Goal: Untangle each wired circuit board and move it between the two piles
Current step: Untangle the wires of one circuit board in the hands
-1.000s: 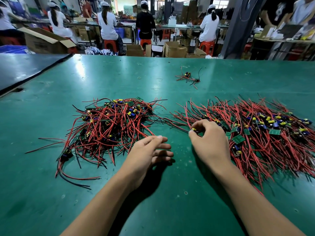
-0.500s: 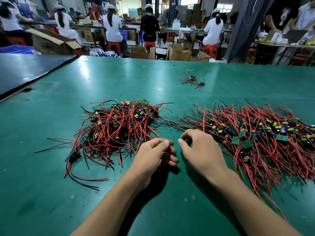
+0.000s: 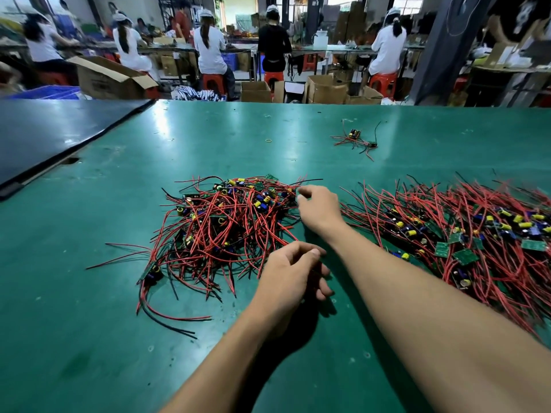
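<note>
At the right hand (image 3: 319, 211), curled against the tangled pile (image 3: 208, 239), grip unclear, left hand (image 3: 290, 277) loose and empty, a pull could drag neighbouring boards (image 3: 269, 177).

You're getting bright overhead light, w/ pale glare streaking the desk (image 3: 167, 129) far-left. Your left hand (image 3: 287, 281) is casting a soft shadow. Edges are bowing, bkgd is blurring slightly.
</note>
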Motion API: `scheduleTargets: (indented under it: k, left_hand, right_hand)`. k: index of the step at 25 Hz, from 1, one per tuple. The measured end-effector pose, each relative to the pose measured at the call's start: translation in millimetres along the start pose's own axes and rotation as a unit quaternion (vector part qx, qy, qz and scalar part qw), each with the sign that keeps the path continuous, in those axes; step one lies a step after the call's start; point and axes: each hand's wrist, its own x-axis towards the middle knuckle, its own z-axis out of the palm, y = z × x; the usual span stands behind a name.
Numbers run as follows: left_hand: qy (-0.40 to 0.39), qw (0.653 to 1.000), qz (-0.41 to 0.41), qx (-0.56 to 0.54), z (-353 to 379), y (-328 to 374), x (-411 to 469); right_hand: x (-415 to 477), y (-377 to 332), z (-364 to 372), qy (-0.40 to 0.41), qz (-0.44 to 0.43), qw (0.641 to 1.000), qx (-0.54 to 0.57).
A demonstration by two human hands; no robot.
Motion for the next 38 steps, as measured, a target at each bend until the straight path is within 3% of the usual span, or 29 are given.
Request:
scheduleTargets:
  k: [5, 14, 17, 20, 23, 26, 29, 34, 38]
  left_hand:
    - [-0.015, 1.000, 0.013, 0.006, -4, 2, -1]
    - [-0.006, 1.000, 0.005, -0.009, -8, 0, 3]
    - [-0.012, 1.000, 0.009, -0.006, -9, -1, 1]
    - [-0.016, 1.000, 0.010, 0.002, -8, 0, 1]
    - [-0.016, 1.000, 0.007, -0.004, -6, 0, 1]
    - [-0.011, 1.000, 0.000, -0.022, -4, 0, 2]
    - [-0.024, 0.999, -0.006, -0.035, -4, 0, 2]
    - [-0.039, 0.999, -0.021, -0.028, -6, -4, 1]
    - [-0.048, 0.995, -0.045, -0.069, -10, -2, 4]
  right_hand:
    - [27, -9, 17, -0.017, 0.073, 0.996, 0.047]
    - [5, -13, -19, 0.075, 0.003, 0.962, 0.263]
    - [-11, -19, -53, 0.095, 0.000, 0.911, 0.400]
    - [-32, -15, -82, 0.058, 0.027, 0.853, 0.519]
    - [-63, 4, -87, -0.014, 0.064, 0.837, 0.544]
    - [-96, 28, -67, -0.065, 0.109, 0.851, 0.509]
    - [-116, 42, -52, -0.099, 0.089, 0.889, 0.438]
    - [-123, 42, -51, -0.098, 0.030, 0.920, 0.379]
    - [-124, 44, -54, -0.041, -0.041, 0.961, 0.270]
